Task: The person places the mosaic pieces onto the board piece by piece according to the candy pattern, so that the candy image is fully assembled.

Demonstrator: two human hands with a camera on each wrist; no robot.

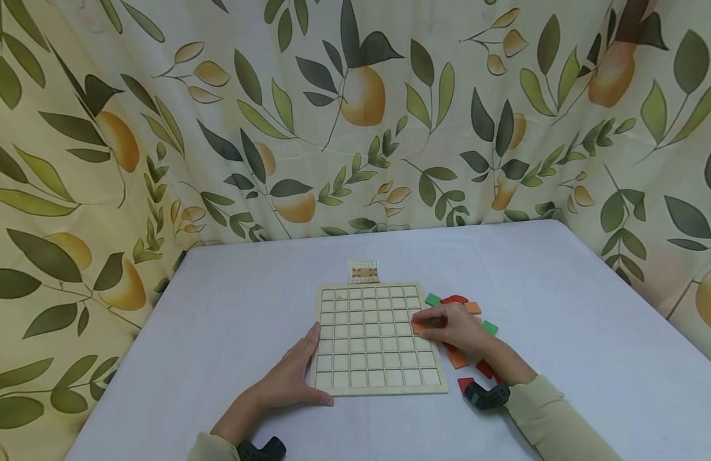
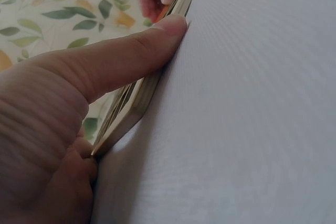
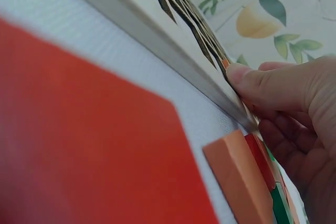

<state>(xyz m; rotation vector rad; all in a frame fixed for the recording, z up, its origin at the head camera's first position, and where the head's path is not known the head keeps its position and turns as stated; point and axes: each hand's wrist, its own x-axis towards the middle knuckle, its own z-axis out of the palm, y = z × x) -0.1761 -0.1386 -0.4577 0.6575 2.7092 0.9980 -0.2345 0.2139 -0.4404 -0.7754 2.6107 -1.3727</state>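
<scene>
A pale wooden grid board (image 1: 358, 346) lies on the white cloth, divided into rows of square cells. My left hand (image 1: 286, 378) rests at its near left corner, fingers stretched along the left side and thumb against the front edge. In the left wrist view the thumb (image 2: 142, 51) presses along the board's edge. Over the right-hand column, my right hand (image 1: 456, 326) pinches an orange square tile (image 1: 418, 327) between thumb and fingers. The right wrist view shows only a sliver of that tile (image 3: 226, 62) by the thumb tip, the rest hidden.
Loose red, orange and green tiles lie right of the board, among them a green tile (image 1: 490, 328) and a red piece (image 3: 94, 129) close to the right wrist camera. A small pattern card (image 1: 363, 272) sits behind the board. A leaf-and-fruit curtain (image 1: 355, 160) hangs behind the table.
</scene>
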